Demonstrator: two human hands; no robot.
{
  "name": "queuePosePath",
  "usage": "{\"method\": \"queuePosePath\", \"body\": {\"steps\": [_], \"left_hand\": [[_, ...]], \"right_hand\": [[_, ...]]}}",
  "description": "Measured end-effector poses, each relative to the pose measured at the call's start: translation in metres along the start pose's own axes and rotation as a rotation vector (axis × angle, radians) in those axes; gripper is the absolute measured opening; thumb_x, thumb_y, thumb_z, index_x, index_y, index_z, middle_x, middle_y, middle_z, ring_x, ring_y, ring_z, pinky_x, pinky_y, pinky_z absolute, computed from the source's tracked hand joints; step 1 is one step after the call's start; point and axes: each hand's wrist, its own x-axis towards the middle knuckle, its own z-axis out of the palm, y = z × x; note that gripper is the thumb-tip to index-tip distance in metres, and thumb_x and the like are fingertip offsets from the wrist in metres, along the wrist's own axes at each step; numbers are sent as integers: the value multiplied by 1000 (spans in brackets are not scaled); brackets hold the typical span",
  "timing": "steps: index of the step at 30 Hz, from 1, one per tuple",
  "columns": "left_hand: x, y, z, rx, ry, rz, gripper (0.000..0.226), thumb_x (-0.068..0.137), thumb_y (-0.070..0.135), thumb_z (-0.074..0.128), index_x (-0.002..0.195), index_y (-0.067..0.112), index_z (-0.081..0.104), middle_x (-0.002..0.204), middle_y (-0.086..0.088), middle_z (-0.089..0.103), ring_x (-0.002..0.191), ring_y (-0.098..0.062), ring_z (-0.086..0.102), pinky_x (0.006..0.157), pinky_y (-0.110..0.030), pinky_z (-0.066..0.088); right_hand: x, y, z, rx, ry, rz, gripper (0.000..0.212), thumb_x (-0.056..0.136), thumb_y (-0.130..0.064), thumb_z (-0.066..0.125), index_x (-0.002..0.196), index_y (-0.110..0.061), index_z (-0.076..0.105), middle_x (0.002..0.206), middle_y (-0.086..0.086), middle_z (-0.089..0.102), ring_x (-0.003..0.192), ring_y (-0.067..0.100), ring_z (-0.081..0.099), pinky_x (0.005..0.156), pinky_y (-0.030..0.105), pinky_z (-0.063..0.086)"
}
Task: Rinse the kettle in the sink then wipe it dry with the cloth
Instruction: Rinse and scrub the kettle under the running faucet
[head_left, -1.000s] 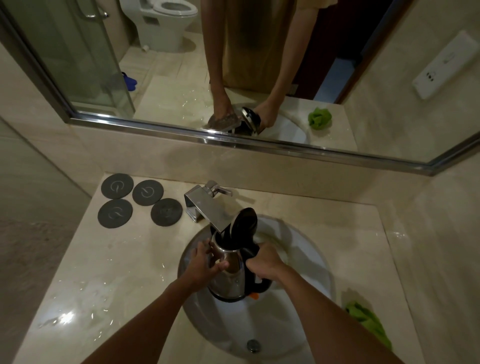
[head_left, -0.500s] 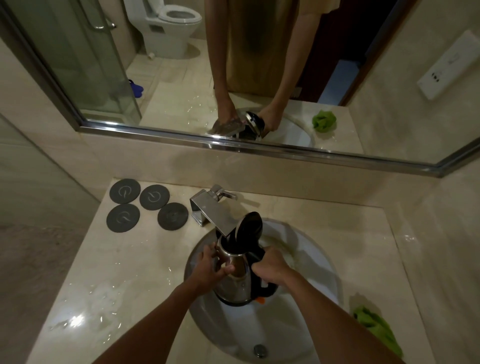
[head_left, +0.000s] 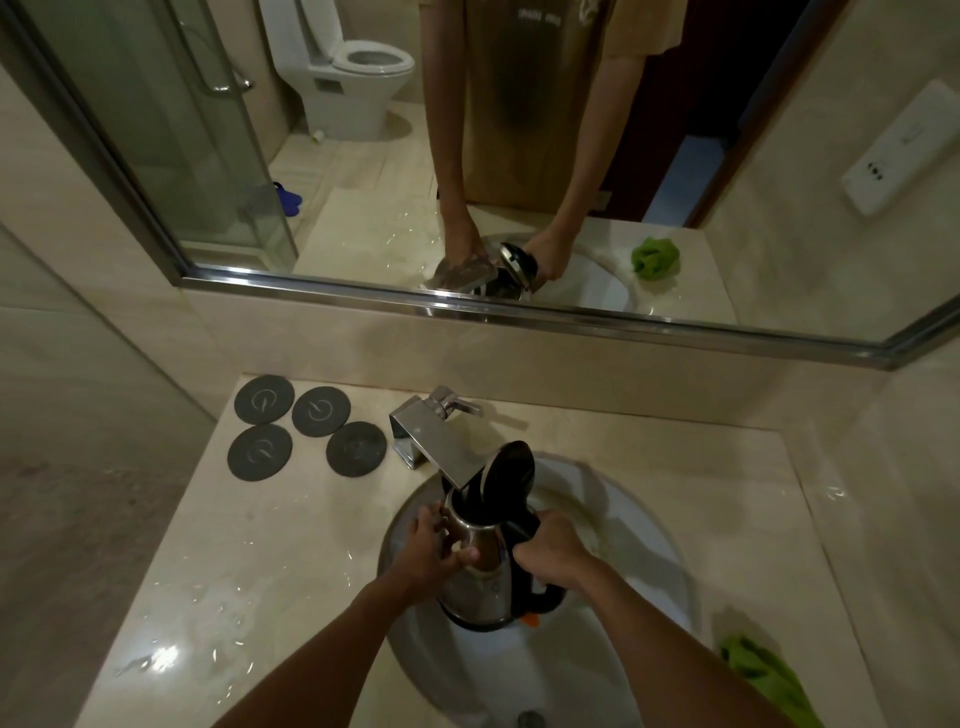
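Kettle (head_left: 480, 577) (shiny steel, lid up): right hand (head_left: 553, 556) grips handle, left hand (head_left: 431, 553) clasps body.

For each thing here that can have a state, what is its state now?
kettle: upright over the sink, lid open
left hand: holds the kettle's body
right hand: grips the handle
faucet: spout above the kettle's mouth; water flow unclear
cloth: crumpled on the counter, untouched

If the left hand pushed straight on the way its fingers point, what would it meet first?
The left hand already lies against the kettle, fingers pointing right across its steel body. Pushing on would press into that wall; the right hand on the handle lies beyond, though depth is unclear.
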Motion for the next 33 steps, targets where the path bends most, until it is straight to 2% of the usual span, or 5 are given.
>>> {"method": "queuePosePath", "body": {"steps": [10, 15, 22, 28, 33], "left_hand": [[-3, 2, 1, 24, -17, -9, 79, 81, 23, 73, 141, 11, 23, 144, -13, 30, 126, -20, 40, 92, -18, 35], [-5, 5, 1, 17, -14, -3, 80, 81, 23, 73, 142, 12, 22, 146, -14, 26, 133, -28, 34, 92, -22, 33], [-7, 7, 1, 11, -24, -6, 79, 81, 22, 73, 140, 11, 22, 144, -13, 28, 131, -27, 38, 78, -11, 38], [-9, 9, 0, 5, -10, -15, 81, 79, 24, 74, 141, 12, 23, 145, -13, 28, 130, -26, 39, 90, -19, 37], [-10, 11, 0, -7, -19, -18, 81, 81, 23, 73, 142, 11, 21, 146, -13, 26, 131, -26, 37, 93, -20, 35]], "right_hand": [[2, 4, 2, 5, 3, -11, 18, 73, -14, 64, 91, -14, 61, 81, 7, 66, 66, 20, 65, 47, 23, 45], [5, 6, 3, 21, -1, -14, 24, 69, -19, 65, 93, -16, 62, 85, 7, 68, 74, 22, 69, 56, 29, 51], [3, 8, 4, 32, 1, -13, 29, 70, -19, 66, 98, -15, 61, 87, 6, 67, 77, 22, 67, 57, 28, 50], [4, 8, 5, 17, 26, -10, 32, 71, -22, 67, 102, -14, 63, 88, 8, 69, 73, 23, 70, 49, 25, 50], [6, 9, 4, 28, 13, -21, 28, 73, -21, 67, 100, -17, 63, 88, 5, 68, 78, 21, 68, 60, 27, 51]]}}
